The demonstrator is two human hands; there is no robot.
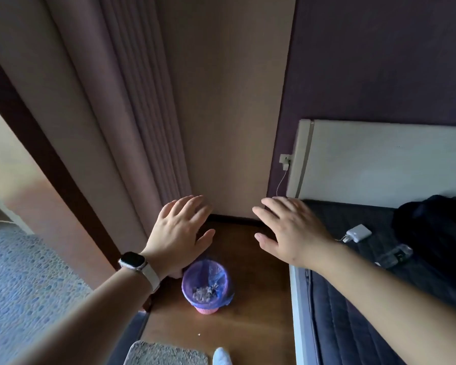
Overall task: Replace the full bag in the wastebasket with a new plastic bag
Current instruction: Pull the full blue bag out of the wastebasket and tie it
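A small pink wastebasket [206, 310] stands on the wooden floor below me, lined with a purple-blue plastic bag [195, 275] whose rim folds over the edge. Crumpled clear rubbish [203, 295] lies inside the bag. My left hand [181, 233], with a watch on its wrist, hovers high above the basket, fingers spread and holding nothing. Stretched out to the right of it, my right hand [291, 229] is also spread flat and empty. Both palms face down, well apart from the basket.
A curtain [132, 127] hangs at the left beside the basket. A bed with a dark mattress [353, 325] and white headboard [379, 159] fills the right, holding a white charger [358, 233] and dark clothing [437, 227]. A grey mat [163, 355] lies at the bottom edge.
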